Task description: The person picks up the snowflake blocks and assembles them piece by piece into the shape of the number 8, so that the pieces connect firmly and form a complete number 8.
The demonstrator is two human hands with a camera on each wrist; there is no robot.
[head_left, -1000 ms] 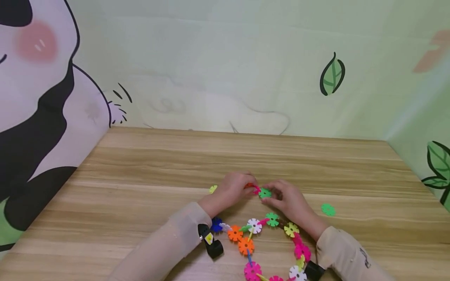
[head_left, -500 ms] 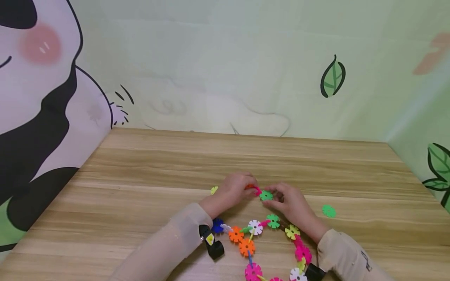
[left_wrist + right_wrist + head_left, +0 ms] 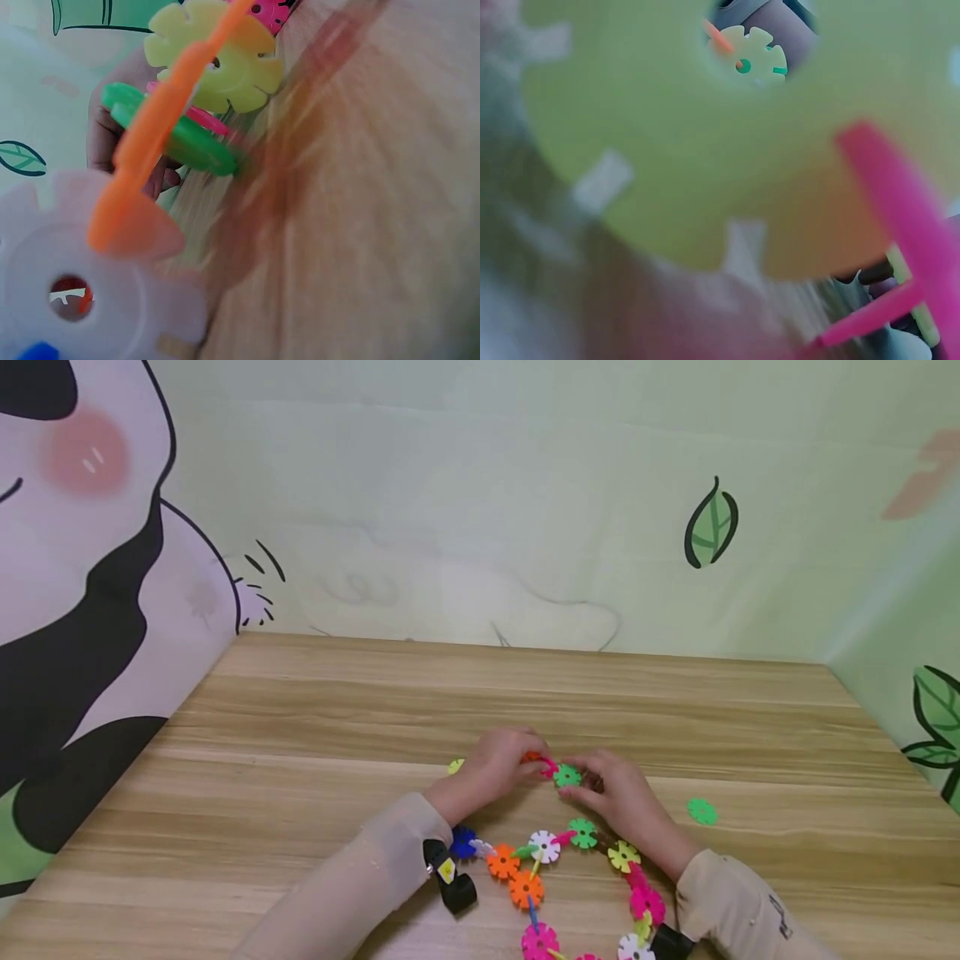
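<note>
Green snowflake disc, lying at the far end of a chain of interlocking discs, near the middle of the wooden counter: the right hand is pinching it, fingers curling round its edge. Joined to it on the left, a pink disc and an orange disc: the left hand is gripping these, fingers curling over them, so that both hands are meeting at the joint. Chain of discs, orange, white, green, yellow, pink and blue, looping on the counter back toward the person between the two beige sleeves. Left wrist view: orange disc seen edge-on, slotting across a green disc, with a yellow disc behind and a white disc close to the lens. Right wrist view: a yellow disc filling most of the picture, blurred. Loose pieces: one yellow disc lying just beside the left hand, one green disc lying apart to the right. Leaf-patterned wall panels standing round the counter.
</note>
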